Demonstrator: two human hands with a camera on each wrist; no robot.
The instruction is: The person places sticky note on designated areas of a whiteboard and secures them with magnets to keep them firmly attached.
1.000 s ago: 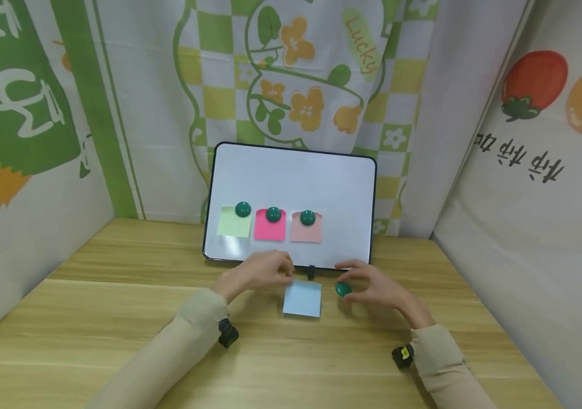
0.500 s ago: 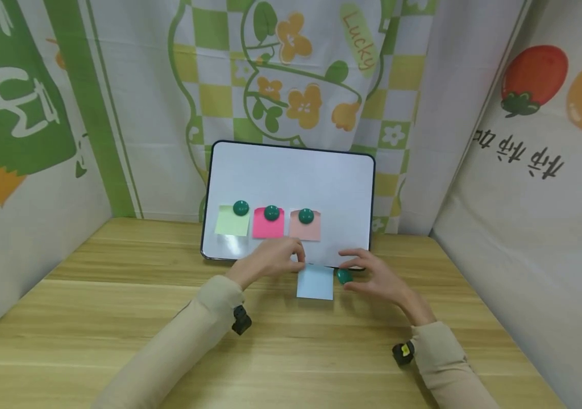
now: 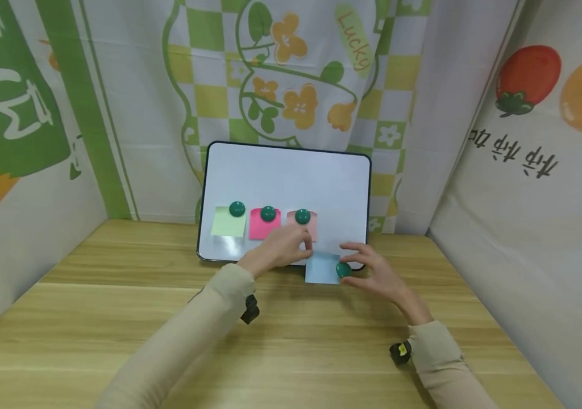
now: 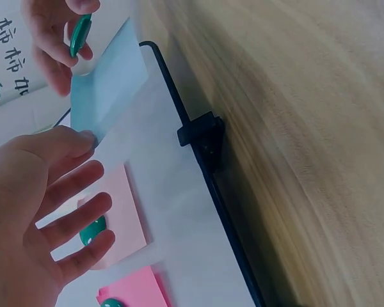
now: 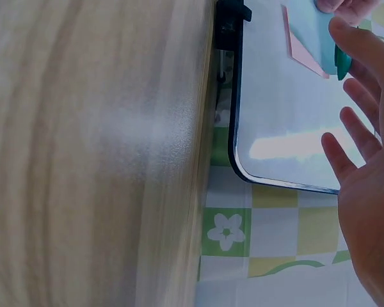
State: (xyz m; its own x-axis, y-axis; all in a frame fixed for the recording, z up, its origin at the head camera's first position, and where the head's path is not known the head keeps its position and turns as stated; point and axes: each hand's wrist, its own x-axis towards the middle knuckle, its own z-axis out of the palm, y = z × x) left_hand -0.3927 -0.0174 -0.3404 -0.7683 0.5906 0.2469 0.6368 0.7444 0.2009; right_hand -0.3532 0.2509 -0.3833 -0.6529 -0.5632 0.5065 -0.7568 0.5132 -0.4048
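Note:
My left hand (image 3: 285,245) pinches a blue sticky note (image 3: 320,269) by its upper left corner, holding it up before the lower edge of the whiteboard (image 3: 281,170). A round green magnet (image 3: 343,270) is pinched between thumb and fingertip of my right hand (image 3: 377,271), close to the note's right side. In the left wrist view the magnet (image 4: 80,36) stands apart from the blue note (image 4: 112,80). Three notes hang in a row on the board: pale green (image 3: 228,222), hot pink (image 3: 264,226) and light pink (image 3: 313,225), partly hidden behind my left hand. Each has a green magnet at its top.
The whiteboard leans upright at the back of the wooden table (image 3: 291,346), with a black clip foot (image 4: 205,133) at its lower edge. A patterned curtain (image 3: 209,85) hangs behind it. A printed cloth wall (image 3: 531,187) stands at the right.
My left hand has lifted the blue note from near the table up and right to the board. My right hand has risen slightly with the magnet, and the two are now close together.

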